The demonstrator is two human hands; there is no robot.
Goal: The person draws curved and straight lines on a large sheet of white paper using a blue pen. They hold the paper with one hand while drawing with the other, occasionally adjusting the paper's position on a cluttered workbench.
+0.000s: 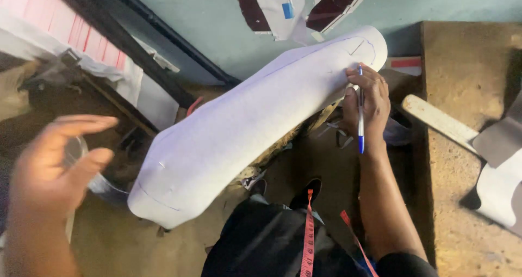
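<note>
— Centre of view? 
— Long white fabric piece (255, 119), rounded at both ends, slanting from lower left up to upper right, faint pen lines near each end. Held up above the floor, over dark trousers (261, 244) and a black shoe (305, 192).

— Gripped where? 
— At the upper right end. Right hand (367, 100) pinching the edge there, fingers curled round the cloth, with a white and blue pen (360, 111) tucked in the same grasp, running down across the fingers, blue cap at the bottom.

— And the other hand? 
— Left hand (54, 157) blurred at the lower left, apart from the fabric. Fingers spread and loosely curved, nothing clasped; a clear roll of tape (81, 152) just behind it, touching or not impossible to tell.

— Around the body? 
— Red measuring tape (309, 239) hanging down the front, a second strand (356, 241) beside the right forearm.

— Further out? 
— Brown worktable (462, 81) on the right, bearing a pale wooden stick (437, 119) and grey and white cut pieces (500, 168). Teal floor (206, 21) at the top, strewn with maroon and white scraps (293, 7). Pink striped cloth (60, 21) in the upper left, beside a dark bar (136, 48).
</note>
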